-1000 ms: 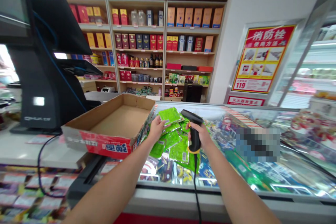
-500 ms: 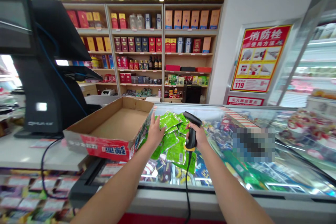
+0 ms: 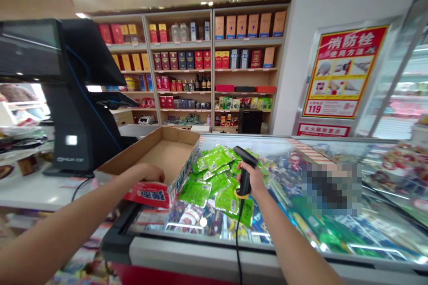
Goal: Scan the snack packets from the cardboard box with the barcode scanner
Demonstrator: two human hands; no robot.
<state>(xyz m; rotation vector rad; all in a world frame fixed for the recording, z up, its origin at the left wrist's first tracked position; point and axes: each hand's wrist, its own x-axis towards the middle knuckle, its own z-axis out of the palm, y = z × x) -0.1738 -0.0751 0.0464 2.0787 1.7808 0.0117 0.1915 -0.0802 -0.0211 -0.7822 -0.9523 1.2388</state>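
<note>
The left hand [image 3: 147, 173] has moved off the green packets and now sits on the open carton [image 3: 147, 195], fingers curled over its near rim; whether it grips the cardboard or only rests there, I cannot tell. The right hand [image 3: 254, 181] stays closed round the handle of a black barcode scanner [image 3: 245, 173], which has a yellow ring at its base and a nose angled up and away over the pile. Its black cable [image 3: 238, 249] drops past the freezer's front edge.

The packets [image 3: 217, 182] lie heaped in a chest freezer [image 3: 200, 249], on top of other bright bags, and neither hand touches them. The carton stands just left of the heap, with red print along its side.

Left of the carton, a black till terminal [image 3: 83, 98] stands on a white counter [image 3: 33, 191]. Behind them, wooden shelves [image 3: 212, 53] hold red, yellow and blue boxes and rows of bottles. A red and yellow fire-hydrant poster [image 3: 344, 71] hangs on the white wall to the right, above the freezer, and a pixelated patch [image 3: 331, 189] hides part of the freezer's glass.
</note>
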